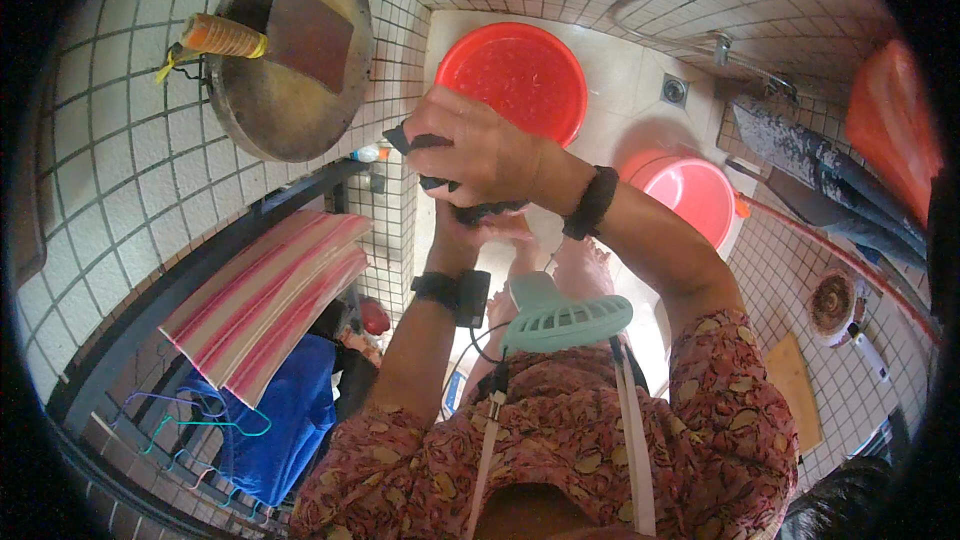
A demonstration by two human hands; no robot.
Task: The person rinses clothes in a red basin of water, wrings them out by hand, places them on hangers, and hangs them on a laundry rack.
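Observation:
My right hand is closed around a bunched black cloth, with dark folds poking out between and beside the fingers. Just below it, my left hand grips the same cloth, and much of that hand is hidden behind the right one. Both hands are close together near the front rim of a red plastic basin. Liquid with small bubbles fills the basin, which rests on the pale tiled floor. Most of the cloth is covered by my fingers.
A pink bucket stands right of the basin, near a floor drain. A round chopping board and cleaver hang on the left wall. A striped cloth and blue garment hang on the left. A green fan hangs at my chest.

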